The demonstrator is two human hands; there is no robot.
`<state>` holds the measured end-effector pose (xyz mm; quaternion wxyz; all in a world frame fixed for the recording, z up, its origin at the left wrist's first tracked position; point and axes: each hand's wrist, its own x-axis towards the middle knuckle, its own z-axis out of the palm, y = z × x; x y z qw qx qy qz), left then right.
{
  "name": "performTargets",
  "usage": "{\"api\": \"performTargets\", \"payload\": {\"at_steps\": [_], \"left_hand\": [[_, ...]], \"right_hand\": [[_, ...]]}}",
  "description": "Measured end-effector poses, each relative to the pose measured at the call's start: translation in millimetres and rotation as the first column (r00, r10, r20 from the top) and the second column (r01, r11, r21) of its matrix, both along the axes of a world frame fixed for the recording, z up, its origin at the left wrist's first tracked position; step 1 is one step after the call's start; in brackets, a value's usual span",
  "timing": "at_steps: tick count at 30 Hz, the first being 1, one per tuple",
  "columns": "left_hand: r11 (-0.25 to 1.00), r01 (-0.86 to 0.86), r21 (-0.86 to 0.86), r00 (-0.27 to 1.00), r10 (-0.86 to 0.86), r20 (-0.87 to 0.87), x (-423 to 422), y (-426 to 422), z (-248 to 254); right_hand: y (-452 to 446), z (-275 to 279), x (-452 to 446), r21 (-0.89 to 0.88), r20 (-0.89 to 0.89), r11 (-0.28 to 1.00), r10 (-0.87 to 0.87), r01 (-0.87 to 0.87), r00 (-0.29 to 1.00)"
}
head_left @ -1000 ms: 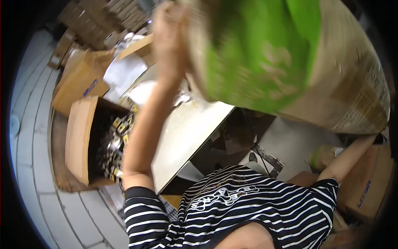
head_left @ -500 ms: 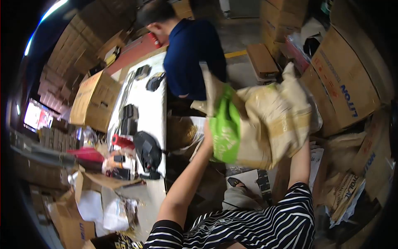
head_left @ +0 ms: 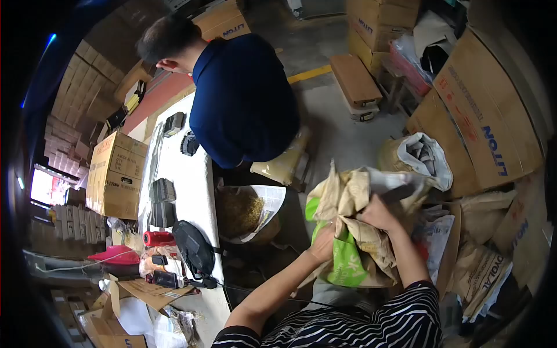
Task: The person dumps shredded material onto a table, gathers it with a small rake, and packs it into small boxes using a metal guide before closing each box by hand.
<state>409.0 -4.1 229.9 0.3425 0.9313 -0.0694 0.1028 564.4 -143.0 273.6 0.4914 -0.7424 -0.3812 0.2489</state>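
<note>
A crumpled brown paper sack (head_left: pixel 348 265) with a green printed panel is in front of my body. My left hand (head_left: pixel 326 242) is closed on its left side by the green part. On the right, my right hand (head_left: pixel 377 214) is a fist gripping the folded upper paper; its fingertips are partly hidden. Whether the sack holds anything cannot be seen. Left of it stands an open, newspaper-lined sack (head_left: pixel 271 210) with small golden pieces (head_left: pixel 241 213) inside. Beyond my right hand is a white-rimmed open sack (head_left: pixel 436 168) with greyish contents.
A person in a dark blue shirt (head_left: pixel 243 98) sits beside the white-topped table (head_left: pixel 188 174). On that table lie a black bag (head_left: pixel 196 246), a red cylindrical object (head_left: pixel 158 238) and dark stacked parts (head_left: pixel 162 203). Large cardboard boxes (head_left: pixel 473 124) stand at the right.
The sack has come lower and closer to my body, crumpled further. Both hands have moved nearer each other, my right hand now on the upper paper. The view has shifted, exposing the white-rimmed sack.
</note>
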Motion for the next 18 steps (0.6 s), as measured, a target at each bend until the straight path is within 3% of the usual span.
{"api": "performTargets", "payload": {"at_steps": [1, 2, 3, 4, 5, 6, 7, 8, 9, 10, 11, 12, 14, 15, 16, 17, 18], "left_hand": [[1.0, 0.008, -0.015, 0.998, -0.007, 0.055, 11, 3, 15], [0.999, 0.017, -0.028, 0.994, -0.014, 0.11, 21, 6, 30], [0.971, -0.016, -0.24, 1.0, 0.009, -0.029, 33, 11, 49], [0.99, -0.034, -0.136, 0.998, 0.04, 0.041, 50, 17, 65], [0.988, 0.015, -0.155, 1.0, -0.011, 0.028, 65, 24, 111], [0.97, -0.052, -0.239, 0.983, 0.092, 0.16, 72, 31, 122], [0.918, -0.173, -0.357, 0.943, 0.258, 0.209, 70, 38, 159], [0.839, -0.288, -0.461, 0.859, 0.439, 0.262, 63, 50, 171], [0.851, -0.401, -0.339, 0.771, 0.513, 0.376, 49, 69, 190], [0.832, -0.435, -0.345, 0.731, 0.55, 0.403, 31, 86, 200], [0.78, -0.466, -0.417, 0.719, 0.609, 0.334, 6, 103, 191], [0.738, -0.483, -0.471, 0.767, 0.616, 0.179, -27, 116, 178], [0.459, -0.598, -0.657, 0.731, 0.649, -0.212, -98, 125, 143], [0.531, -0.705, -0.47, 0.678, 0.7, -0.226, -135, 130, 114], [0.478, -0.763, -0.436, 0.619, 0.734, -0.278, -184, 124, 72], [0.401, -0.803, -0.44, 0.578, 0.703, -0.414, -238, 110, 38], [0.281, -0.84, -0.465, 0.517, 0.676, -0.525, -290, 88, 4]], "right_hand": [[-6, 13, 1, -0.213, 0.141, 0.975, -0.029, 0.059, 0.99], [-7, 24, -3, 0.136, 0.053, 0.969, -0.215, 0.206, 0.975], [-14, 47, -1, 0.206, 0.374, 0.953, -0.287, 0.223, 0.882], [-20, 52, -8, 0.356, -0.02, 0.777, -0.549, 0.519, 0.835], [-31, 77, -7, 0.324, 0.158, 0.771, -0.616, 0.549, 0.772], [-22, 63, 4, 0.639, -0.114, 0.482, -0.711, 0.599, 0.694], [-23, 78, 20, 0.713, 0.195, 0.481, -0.835, 0.511, 0.514], [-15, 80, 58, 0.708, 0.277, 0.408, -0.911, 0.576, 0.305], [-8, 83, 95, 0.705, 0.336, 0.305, -0.939, 0.64, 0.077], [6, 113, 128, 0.599, 0.48, 0.33, -0.877, 0.73, 0.003], [42, 146, 154, 0.738, 0.42, 0.286, -0.903, 0.611, -0.084], [74, 155, 195, 0.665, 0.457, 0.363, -0.889, 0.653, 0.029], [139, 174, 277, 0.494, 0.497, 0.509, -0.831, 0.705, 0.251], [154, 141, 308, 0.372, 0.586, 0.655, -0.716, 0.658, 0.381], [170, 113, 332, 0.241, 0.643, 0.778, -0.576, 0.581, 0.505], [177, 72, 345, -0.027, 0.617, 0.848, -0.402, 0.529, 0.677], [188, 56, 332, -0.128, 0.477, 0.848, -0.401, 0.514, 0.782]]}}
